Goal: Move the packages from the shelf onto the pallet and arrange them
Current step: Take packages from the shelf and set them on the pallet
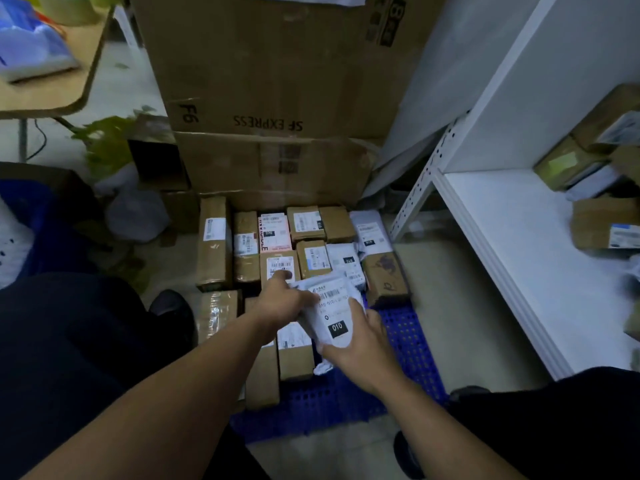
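A white plastic mailer bag (334, 315) with a barcode label and a black "010" tag is held above the blue pallet (408, 341). My left hand (284, 297) grips its upper left edge, index finger stretched toward a brown box. My right hand (360, 344) holds its lower right side, thumb on top. Several brown boxes (213, 242) and white mailers (370, 230) lie in rows on the pallet's far and left parts. More brown packages (604, 225) sit on the white shelf (519, 244) at right.
Large stacked cardboard boxes (277, 81) marked "SF EXPRESS" stand behind the pallet. A blue bin (38, 220) is at the left, with a wooden table (69, 95) and a green plant (107, 140) beyond. My dark-trousered knees frame both lower corners.
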